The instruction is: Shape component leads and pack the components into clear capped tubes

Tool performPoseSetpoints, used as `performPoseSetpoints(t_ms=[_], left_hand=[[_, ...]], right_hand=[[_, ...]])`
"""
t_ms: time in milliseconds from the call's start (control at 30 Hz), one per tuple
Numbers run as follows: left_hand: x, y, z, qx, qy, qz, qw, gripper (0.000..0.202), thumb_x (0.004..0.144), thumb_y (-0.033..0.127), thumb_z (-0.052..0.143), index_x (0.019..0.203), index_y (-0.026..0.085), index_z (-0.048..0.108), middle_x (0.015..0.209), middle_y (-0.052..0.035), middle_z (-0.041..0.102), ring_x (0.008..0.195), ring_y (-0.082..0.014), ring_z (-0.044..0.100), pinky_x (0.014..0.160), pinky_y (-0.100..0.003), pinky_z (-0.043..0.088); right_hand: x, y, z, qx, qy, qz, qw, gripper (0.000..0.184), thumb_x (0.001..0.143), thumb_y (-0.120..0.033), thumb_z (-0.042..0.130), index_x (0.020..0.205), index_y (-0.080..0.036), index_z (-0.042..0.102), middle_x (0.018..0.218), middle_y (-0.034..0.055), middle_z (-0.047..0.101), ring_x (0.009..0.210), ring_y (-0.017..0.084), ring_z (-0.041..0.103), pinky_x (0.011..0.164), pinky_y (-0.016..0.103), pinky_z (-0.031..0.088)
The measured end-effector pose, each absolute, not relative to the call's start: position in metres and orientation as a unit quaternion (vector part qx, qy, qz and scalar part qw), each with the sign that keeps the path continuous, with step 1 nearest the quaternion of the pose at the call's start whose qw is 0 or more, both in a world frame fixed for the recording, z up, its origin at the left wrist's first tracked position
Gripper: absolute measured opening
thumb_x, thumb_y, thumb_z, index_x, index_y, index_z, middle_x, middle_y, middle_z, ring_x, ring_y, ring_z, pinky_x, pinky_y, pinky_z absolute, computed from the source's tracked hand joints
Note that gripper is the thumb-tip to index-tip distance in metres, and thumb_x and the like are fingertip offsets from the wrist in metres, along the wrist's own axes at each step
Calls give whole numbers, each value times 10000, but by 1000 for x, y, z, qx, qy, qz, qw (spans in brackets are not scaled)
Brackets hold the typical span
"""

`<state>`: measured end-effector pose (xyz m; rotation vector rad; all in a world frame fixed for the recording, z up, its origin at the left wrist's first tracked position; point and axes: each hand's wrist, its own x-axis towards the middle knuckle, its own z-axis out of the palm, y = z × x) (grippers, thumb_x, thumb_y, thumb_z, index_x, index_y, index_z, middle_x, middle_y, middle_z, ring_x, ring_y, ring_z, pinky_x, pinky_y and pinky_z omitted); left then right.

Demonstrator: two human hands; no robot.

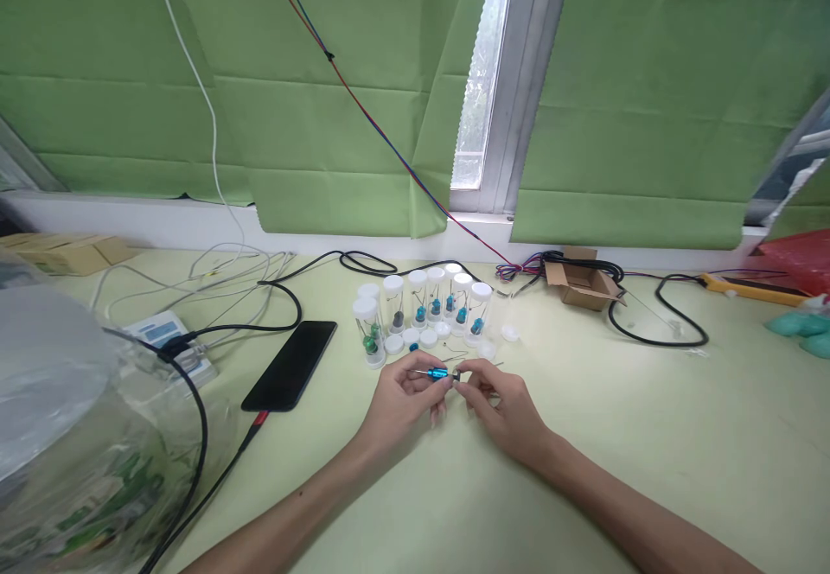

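Centrally, left hand (403, 394) pinches glossy blue cylinder (438, 373) between bent fingers; right hand (504, 403), fingers closed on its small dark end-piece (456, 376), above smooth pale worktop (622, 410), near clear, white-capped tubes (420, 302).

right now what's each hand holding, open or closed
Left hand: closed, holding a small metallic-blue cylindrical piece.
Right hand: closed, pinching a small black piece beside it.

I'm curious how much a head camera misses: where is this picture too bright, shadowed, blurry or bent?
All in the head view: the window glass is the brightest patch, nearly washed out; soft, faint shadows lie on the table near the left hand and right hand; the plastic bag at the left edge looks hazy; the window frame leans, perhaps from a wide lens.
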<state>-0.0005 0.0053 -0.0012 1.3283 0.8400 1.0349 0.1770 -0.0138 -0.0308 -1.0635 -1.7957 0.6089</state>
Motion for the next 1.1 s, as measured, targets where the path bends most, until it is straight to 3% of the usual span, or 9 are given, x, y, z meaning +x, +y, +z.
performPoseSetpoints(t_ms=[400,600,833,933,1000,1100], left_hand=[[-1,2,0,607,373,427,557,209,777,324,731,866,178,611,538,30,582,465,-115,531,495,-234,440],[0,2,-4,606,366,424,564,208,768,326,737,865,186,617,545,29,592,464,-117,537,489,-234,442],[2,1,-2,595,367,426,575,220,754,329,748,854,179,621,567,23,607,460,-110,539,473,-230,457],[2,1,0,587,372,433,573,225,747,328,753,842,174,619,562,28,596,446,-103,526,463,-229,451],[2,3,1,574,376,446,575,231,737,332,760,831,177,616,557,31,587,454,-112,535,457,-231,446],[1,6,0,555,374,461,582,235,729,329,766,833,184,614,548,36,583,467,-126,554,463,-237,448]], right_hand=[[176,-13,-28,-448,-744,214,448,267,979,-329,424,841,-183,601,625,-9,548,535,121,446,537,238,384],[177,-14,-30,-455,-742,217,443,397,997,-320,375,631,-206,478,518,-40,456,468,109,391,514,244,356],[176,-12,-34,-464,-736,220,441,426,1000,-326,368,599,-207,447,494,-49,419,450,106,376,504,243,342],[176,-12,-31,-467,-729,225,447,376,997,-334,380,674,-200,520,508,-51,426,459,108,391,500,239,348],[176,-13,-29,-467,-722,240,451,285,994,-342,392,852,-190,587,525,-55,450,467,112,421,490,231,359],[176,-15,-28,-454,-719,259,458,237,974,-354,440,1080,-180,561,582,-46,515,502,116,481,484,218,389]])
